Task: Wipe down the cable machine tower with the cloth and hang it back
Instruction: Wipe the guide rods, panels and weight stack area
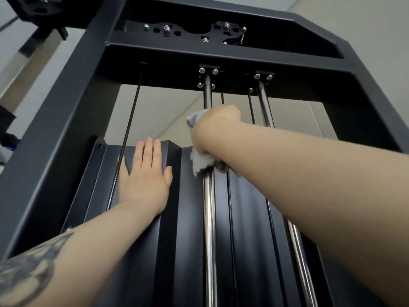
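I look up the black cable machine tower (73,120). My right hand (212,131) grips a grey cloth (200,161) wrapped round the left chrome guide rod (209,218), high up near the top crossbar. Cloth ends stick out above and below the fist. My left hand (145,173) rests flat, fingers straight, on the black shroud panel (190,218) to the left of the rod. A second chrome guide rod (265,107) runs parallel on the right.
Thin black cables (130,127) run down from the top crossbar (221,60), one just left of my left hand. Pulley brackets with bolts (199,32) sit in the top frame. Pale wall and ceiling show behind the tower.
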The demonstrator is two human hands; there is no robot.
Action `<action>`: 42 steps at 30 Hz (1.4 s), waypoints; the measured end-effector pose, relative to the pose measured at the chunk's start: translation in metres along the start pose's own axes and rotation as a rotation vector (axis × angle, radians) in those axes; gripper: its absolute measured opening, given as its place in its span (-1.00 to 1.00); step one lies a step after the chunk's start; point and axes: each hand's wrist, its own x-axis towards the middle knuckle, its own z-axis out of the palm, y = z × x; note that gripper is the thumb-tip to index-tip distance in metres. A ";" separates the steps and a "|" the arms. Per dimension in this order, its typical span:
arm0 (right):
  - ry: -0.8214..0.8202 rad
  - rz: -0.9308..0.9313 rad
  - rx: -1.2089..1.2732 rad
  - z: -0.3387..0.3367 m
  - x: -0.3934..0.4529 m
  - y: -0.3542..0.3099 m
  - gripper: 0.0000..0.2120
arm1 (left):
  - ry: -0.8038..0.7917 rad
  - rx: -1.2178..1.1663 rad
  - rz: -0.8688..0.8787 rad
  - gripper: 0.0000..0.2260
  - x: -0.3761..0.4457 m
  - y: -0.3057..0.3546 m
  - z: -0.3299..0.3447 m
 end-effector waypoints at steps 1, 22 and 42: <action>-0.014 0.006 0.033 -0.003 0.000 0.005 -0.77 | 0.000 -0.020 -0.005 -0.43 -0.001 0.001 0.000; -0.057 0.180 -0.087 0.005 0.010 -0.011 -0.66 | 0.171 -0.129 0.084 -0.34 -0.018 -0.005 0.013; 0.216 0.161 -0.078 0.017 0.068 -0.007 -0.41 | 0.260 -0.083 0.088 -0.39 -0.017 -0.003 0.028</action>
